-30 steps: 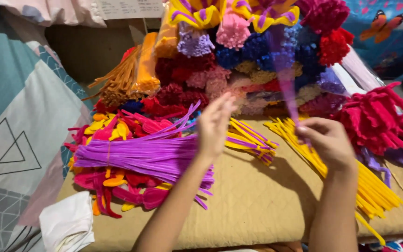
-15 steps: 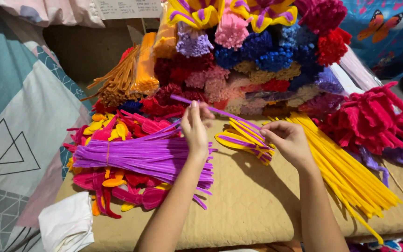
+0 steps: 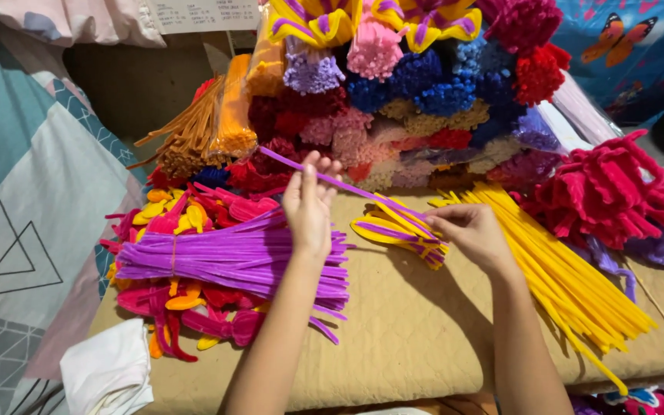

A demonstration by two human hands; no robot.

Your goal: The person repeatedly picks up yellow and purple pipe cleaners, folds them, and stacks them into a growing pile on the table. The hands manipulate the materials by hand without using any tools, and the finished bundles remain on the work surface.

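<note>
Gripping purple pipe cleaner (image 3: 332,178) (thin, fuzzy, stretched straight) | left hand (image 3: 309,206) fingers pinch one end | right hand (image 3: 476,234) fingers the other

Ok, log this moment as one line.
left hand: holds purple pipe cleaner | right hand: holds its other end | yellow-purple bundle: beneath, on table

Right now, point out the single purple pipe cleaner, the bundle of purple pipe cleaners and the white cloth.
single purple pipe cleaner (image 3: 363,190), head view, mid-length between the hands
bundle of purple pipe cleaners (image 3: 228,257), head view, middle
white cloth (image 3: 109,369), head view, centre
</note>
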